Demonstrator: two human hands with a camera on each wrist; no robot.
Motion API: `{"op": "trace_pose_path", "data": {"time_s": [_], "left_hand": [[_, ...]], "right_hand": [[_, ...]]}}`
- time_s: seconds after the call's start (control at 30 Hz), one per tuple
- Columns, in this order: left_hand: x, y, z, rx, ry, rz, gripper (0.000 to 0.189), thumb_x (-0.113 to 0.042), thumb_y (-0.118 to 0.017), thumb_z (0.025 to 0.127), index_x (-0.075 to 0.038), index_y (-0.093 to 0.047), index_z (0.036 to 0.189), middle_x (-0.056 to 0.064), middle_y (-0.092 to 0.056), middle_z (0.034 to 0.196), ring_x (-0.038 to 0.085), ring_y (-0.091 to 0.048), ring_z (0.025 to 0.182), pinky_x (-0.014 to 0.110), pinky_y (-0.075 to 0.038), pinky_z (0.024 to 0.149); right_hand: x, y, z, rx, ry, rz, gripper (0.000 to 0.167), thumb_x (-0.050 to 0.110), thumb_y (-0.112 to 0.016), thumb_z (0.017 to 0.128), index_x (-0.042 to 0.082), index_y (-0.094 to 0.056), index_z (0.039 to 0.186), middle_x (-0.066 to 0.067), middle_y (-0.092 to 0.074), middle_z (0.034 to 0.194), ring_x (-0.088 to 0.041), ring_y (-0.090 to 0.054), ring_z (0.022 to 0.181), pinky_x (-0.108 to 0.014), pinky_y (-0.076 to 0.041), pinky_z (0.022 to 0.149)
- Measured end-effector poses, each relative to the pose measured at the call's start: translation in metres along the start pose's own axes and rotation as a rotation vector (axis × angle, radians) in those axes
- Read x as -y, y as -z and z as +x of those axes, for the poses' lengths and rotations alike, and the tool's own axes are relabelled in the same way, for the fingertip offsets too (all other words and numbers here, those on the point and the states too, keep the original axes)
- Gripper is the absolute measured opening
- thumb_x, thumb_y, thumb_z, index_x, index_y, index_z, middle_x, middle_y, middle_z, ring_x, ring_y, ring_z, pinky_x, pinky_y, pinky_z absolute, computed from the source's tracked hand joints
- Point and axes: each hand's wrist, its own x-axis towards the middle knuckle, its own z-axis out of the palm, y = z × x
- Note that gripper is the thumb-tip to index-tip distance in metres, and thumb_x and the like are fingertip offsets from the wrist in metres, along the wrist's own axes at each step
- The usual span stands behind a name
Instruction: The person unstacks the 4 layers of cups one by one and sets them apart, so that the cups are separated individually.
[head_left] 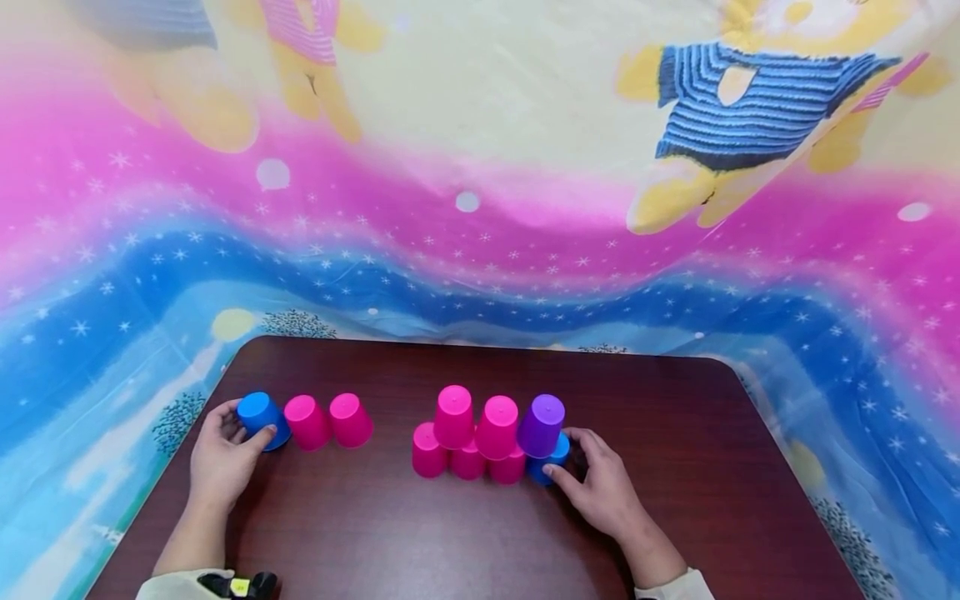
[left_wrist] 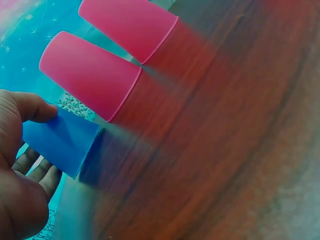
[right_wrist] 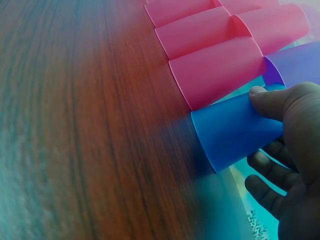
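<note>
On the left of the table, my left hand grips an upside-down blue cup between thumb and fingers. Two upside-down pink cups stand in line to its right. Right of the middle is a two-level stack. Its bottom row has three pink cups and a blue cup at the right end. Two pink cups and a purple cup form the upper row. My right hand holds the bottom blue cup from the right, thumb on the near side, below the purple one.
The dark wooden table has rounded far corners. Behind it and at both sides hangs a printed cloth with bears and snowflakes. A black strap with a yellow mark sits at the left sleeve.
</note>
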Motion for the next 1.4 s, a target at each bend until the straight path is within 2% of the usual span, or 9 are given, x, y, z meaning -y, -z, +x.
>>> {"op": "trace_pose_path", "data": {"time_s": [0.5,0.77,0.97,1.1,1.27,1.4], "left_hand": [[0.003,-0.003,-0.001,-0.002,-0.019,-0.016,0.081,-0.019,-0.077,0.095,-0.003,-0.027,0.156,0.028,-0.032,0.162,0.048,-0.038,0.146,0.060,-0.038,0.111],[-0.004,0.001,-0.005,-0.020,-0.004,0.012,0.080,-0.026,-0.077,0.096,-0.009,-0.029,0.158,0.021,-0.038,0.160,0.044,-0.042,0.145,0.057,-0.043,0.108],[-0.011,0.003,-0.004,-0.032,-0.018,0.013,0.078,-0.029,-0.076,0.097,-0.011,-0.031,0.158,0.016,-0.041,0.158,0.041,-0.042,0.145,0.053,-0.043,0.110],[-0.015,0.005,-0.004,-0.058,-0.028,0.004,0.075,-0.027,-0.076,0.097,-0.011,-0.033,0.156,0.014,-0.045,0.154,0.037,-0.043,0.144,0.047,-0.042,0.114],[-0.023,0.007,-0.004,-0.094,-0.069,-0.023,0.071,-0.027,-0.077,0.096,-0.011,-0.037,0.153,0.013,-0.049,0.149,0.033,-0.047,0.141,0.029,-0.041,0.115],[-0.032,0.008,-0.005,-0.114,-0.103,-0.043,0.069,-0.023,-0.078,0.095,-0.013,-0.040,0.152,0.011,-0.051,0.146,0.027,-0.050,0.138,0.025,-0.041,0.114]], "right_hand": [[-0.001,0.000,0.000,-0.008,0.023,0.004,0.056,0.034,-0.086,0.087,0.015,-0.060,0.132,0.002,-0.064,0.118,-0.017,-0.065,0.100,-0.042,-0.060,0.085],[-0.001,0.000,0.000,-0.007,0.017,0.004,0.056,0.033,-0.087,0.087,0.014,-0.060,0.132,0.002,-0.064,0.118,-0.019,-0.065,0.100,-0.043,-0.059,0.086],[-0.001,0.000,-0.001,-0.009,0.015,0.005,0.055,0.033,-0.086,0.087,0.015,-0.060,0.132,0.002,-0.064,0.118,-0.020,-0.065,0.100,-0.043,-0.059,0.086],[-0.002,0.000,-0.001,-0.004,0.015,0.011,0.055,0.034,-0.086,0.087,0.015,-0.059,0.132,0.002,-0.064,0.118,-0.020,-0.065,0.101,-0.044,-0.059,0.087],[-0.002,0.000,-0.001,-0.003,0.012,0.014,0.055,0.034,-0.086,0.087,0.015,-0.059,0.132,0.002,-0.064,0.119,-0.021,-0.065,0.102,-0.044,-0.059,0.088],[-0.002,0.000,-0.001,-0.009,0.020,0.011,0.055,0.033,-0.086,0.087,0.015,-0.060,0.132,0.002,-0.064,0.119,-0.021,-0.066,0.103,-0.045,-0.059,0.088]]}}
